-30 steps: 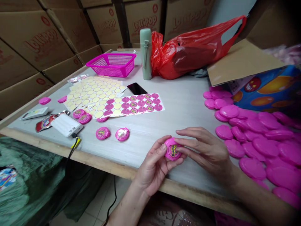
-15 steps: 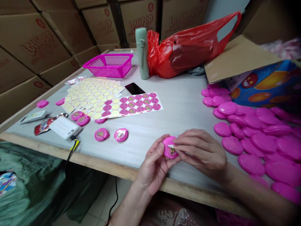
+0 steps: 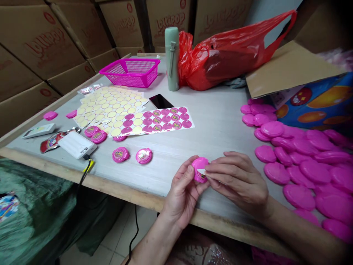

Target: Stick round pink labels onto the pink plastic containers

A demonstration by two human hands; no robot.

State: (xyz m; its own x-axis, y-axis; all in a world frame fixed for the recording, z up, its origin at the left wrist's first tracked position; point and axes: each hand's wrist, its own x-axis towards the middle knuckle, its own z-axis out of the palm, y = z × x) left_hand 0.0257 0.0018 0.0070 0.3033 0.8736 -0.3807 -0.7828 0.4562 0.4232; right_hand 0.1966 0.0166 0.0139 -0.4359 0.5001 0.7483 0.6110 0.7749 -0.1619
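Note:
My left hand (image 3: 179, 193) is closed round the edge of a small round pink plastic case (image 3: 199, 164), held up over the table's front edge. My right hand (image 3: 239, 180) pinches the edge of a round sticker (image 3: 202, 175) on the case's face. Part of that sticker is lifted and folded over, showing its white back. To the left, two labelled pink cases (image 3: 143, 156) lie on the table. Behind them is a sticker sheet (image 3: 165, 120) with pink and printed rounds, some spots bare and yellow. Plain pink cases (image 3: 293, 165) are piled on the right.
Several peeled sheets (image 3: 107, 105), a black phone (image 3: 161, 101), a pink basket (image 3: 129, 73), a green flask (image 3: 172, 59) and a red bag (image 3: 226, 62) occupy the back. A white power bank (image 3: 77, 145) with a cable lies left. An open carton (image 3: 286, 66) stands right.
The sticker's lifted flap has grown and more of its white back shows, with less of the print visible. Both hands stay in nearly the same place; the view has shifted slightly.

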